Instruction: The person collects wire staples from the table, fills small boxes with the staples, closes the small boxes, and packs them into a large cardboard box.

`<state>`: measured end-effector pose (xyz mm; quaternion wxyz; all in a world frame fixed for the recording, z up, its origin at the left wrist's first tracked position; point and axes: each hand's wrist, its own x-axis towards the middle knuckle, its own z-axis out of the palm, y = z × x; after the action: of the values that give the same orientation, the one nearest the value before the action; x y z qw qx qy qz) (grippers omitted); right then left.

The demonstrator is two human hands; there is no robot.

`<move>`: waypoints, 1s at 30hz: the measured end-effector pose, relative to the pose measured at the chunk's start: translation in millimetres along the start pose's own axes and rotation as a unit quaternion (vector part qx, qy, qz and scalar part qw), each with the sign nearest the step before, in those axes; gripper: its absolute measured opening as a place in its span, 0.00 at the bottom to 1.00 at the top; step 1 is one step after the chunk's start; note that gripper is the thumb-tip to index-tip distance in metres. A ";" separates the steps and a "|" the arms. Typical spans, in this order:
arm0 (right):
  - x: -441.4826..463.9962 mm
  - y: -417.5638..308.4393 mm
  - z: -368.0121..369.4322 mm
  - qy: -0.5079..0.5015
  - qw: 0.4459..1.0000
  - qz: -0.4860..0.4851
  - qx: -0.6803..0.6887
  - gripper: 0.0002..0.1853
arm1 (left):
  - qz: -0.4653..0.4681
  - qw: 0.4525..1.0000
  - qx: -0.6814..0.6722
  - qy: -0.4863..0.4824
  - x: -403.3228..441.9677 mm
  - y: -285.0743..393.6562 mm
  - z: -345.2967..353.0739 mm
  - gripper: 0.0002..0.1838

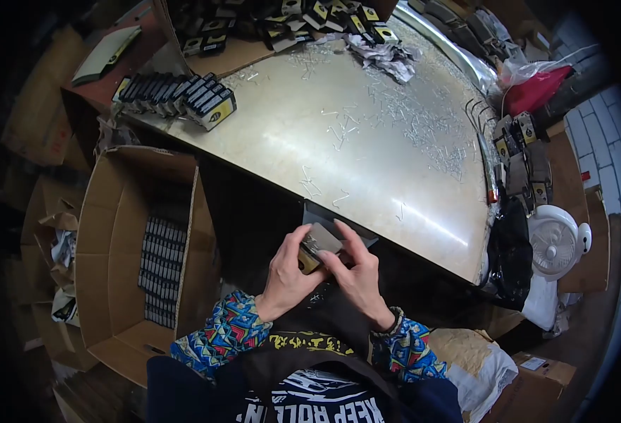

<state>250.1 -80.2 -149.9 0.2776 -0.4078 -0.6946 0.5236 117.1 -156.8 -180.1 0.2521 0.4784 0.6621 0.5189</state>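
Both my hands hold a small black and yellow box [309,262] with a grey upper part, just off the table's front edge. My left hand [287,271] wraps its fingers round the box's left side. On the right side, my right hand [357,271] has its thumb on the box and its fingers bent over the far edge. Small shiny pieces show at the box's opening, too small to make out. Beyond the hands, thin bent metal hooks [310,185] lie scattered on the metal table [268,141].
A row of black and yellow boxes [212,106] stands at the table's left end. An open carton [102,282] at the left holds many stacked boxes. Crumpled paper [384,58] and more hooks lie at the back. A white fan [553,243] stands at the right.
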 end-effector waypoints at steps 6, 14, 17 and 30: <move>3.7 -1.8 -17.9 -0.039 0.989 0.055 0.128 0.27 | -0.061 0.991 -0.097 -0.070 10.7 13.7 -11.7 0.42; 0.5 6.5 -30.5 0.073 0.909 -0.367 -0.183 0.19 | -0.036 0.988 -0.117 -0.097 14.4 10.5 -9.9 0.45; 4.8 9.7 -26.3 0.056 0.920 -0.354 -0.161 0.32 | -0.002 0.981 -0.093 -0.169 15.8 18.2 -15.7 0.47; 17.4 -1.2 -29.1 0.057 0.985 -0.156 0.056 0.22 | 0.040 0.991 0.058 -0.116 26.1 19.4 -17.9 0.42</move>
<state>264.6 -50.9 -140.8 0.4177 -0.3078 -0.7018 0.4881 98.6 -141.3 -151.9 0.2781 0.5748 0.6377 0.4307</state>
